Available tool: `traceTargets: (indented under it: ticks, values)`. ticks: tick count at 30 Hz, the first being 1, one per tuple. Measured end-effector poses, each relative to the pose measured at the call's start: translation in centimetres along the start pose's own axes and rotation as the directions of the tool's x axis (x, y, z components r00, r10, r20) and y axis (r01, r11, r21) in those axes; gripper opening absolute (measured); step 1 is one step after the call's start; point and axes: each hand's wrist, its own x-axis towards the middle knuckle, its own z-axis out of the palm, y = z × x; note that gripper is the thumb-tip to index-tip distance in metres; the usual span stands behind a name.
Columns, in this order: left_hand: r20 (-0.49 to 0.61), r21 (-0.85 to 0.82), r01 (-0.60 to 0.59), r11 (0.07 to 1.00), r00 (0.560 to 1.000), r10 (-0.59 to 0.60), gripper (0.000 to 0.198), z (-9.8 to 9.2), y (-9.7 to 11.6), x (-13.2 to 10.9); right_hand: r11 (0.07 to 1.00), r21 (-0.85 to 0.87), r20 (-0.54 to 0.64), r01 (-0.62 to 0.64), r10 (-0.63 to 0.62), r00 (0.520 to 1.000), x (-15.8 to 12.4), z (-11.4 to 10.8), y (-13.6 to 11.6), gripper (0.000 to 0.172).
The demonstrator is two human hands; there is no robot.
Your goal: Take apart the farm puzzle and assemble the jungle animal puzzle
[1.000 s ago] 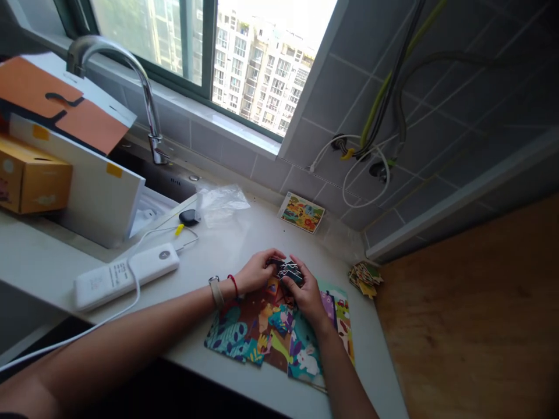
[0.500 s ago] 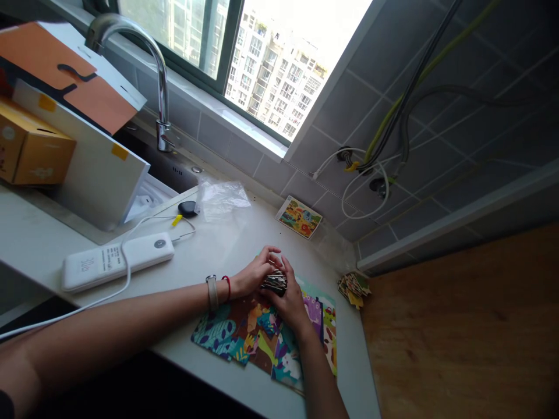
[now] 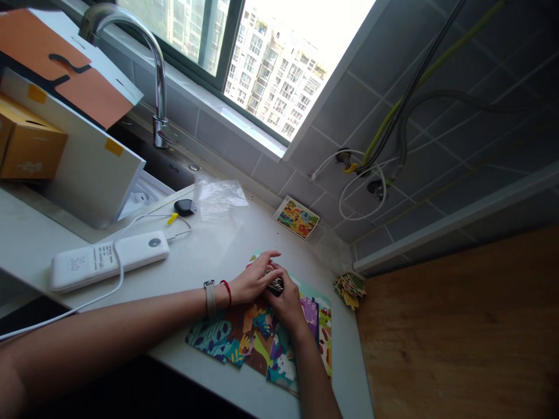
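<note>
A colourful jigsaw puzzle point(image 3: 244, 343) lies flat on the white counter point(image 3: 218, 250) in front of me. Both hands rest on its far edge. My right hand point(image 3: 288, 299) is curled over a black-and-white striped puzzle piece point(image 3: 276, 286) and presses it down onto the puzzle. My left hand point(image 3: 253, 279) lies beside it with fingers stretched out, the fingertips touching the same piece. A watch and a red string sit on my left wrist.
A small stack of loose puzzle pieces point(image 3: 349, 287) lies at the counter's right corner. A picture card point(image 3: 296, 217) leans on the tiled wall. A white power bank point(image 3: 109, 259) with cable, a plastic bag point(image 3: 218, 198), boxes point(image 3: 65, 134) and a tap point(image 3: 157, 70) are on the left.
The striped piece has come down from between both hands onto the puzzle's far edge. My left fingers have spread out flat. The view has shifted slightly.
</note>
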Motion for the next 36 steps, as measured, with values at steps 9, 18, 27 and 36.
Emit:
traceTargets:
  ticks: [9,18,27,36]
  values:
    - [0.109,-0.155,0.121,0.98,0.988,-0.105,0.052,-2.7,0.8,1.4,0.999,-0.023,-0.062,-0.035,0.034,0.997,-0.1,-0.7,0.3,0.043]
    - [-0.005,-0.154,0.065,0.986,0.998,-0.066,0.043,-2.5,0.1,1.8,0.979,-0.199,-0.298,0.034,-0.093,0.95,0.3,-2.8,1.5,0.036]
    - [-0.006,-0.179,0.065,0.982,0.998,-0.067,0.043,-2.4,-0.7,2.2,0.587,-0.81,0.005,-0.024,0.047,0.999,6.3,-9.1,-0.3,0.032]
    - [0.015,-0.22,0.09,0.971,0.996,-0.089,0.049,-2.5,-1.0,2.7,0.268,-0.964,0.108,0.001,0.383,0.917,9.3,-11.5,-1.2,0.031]
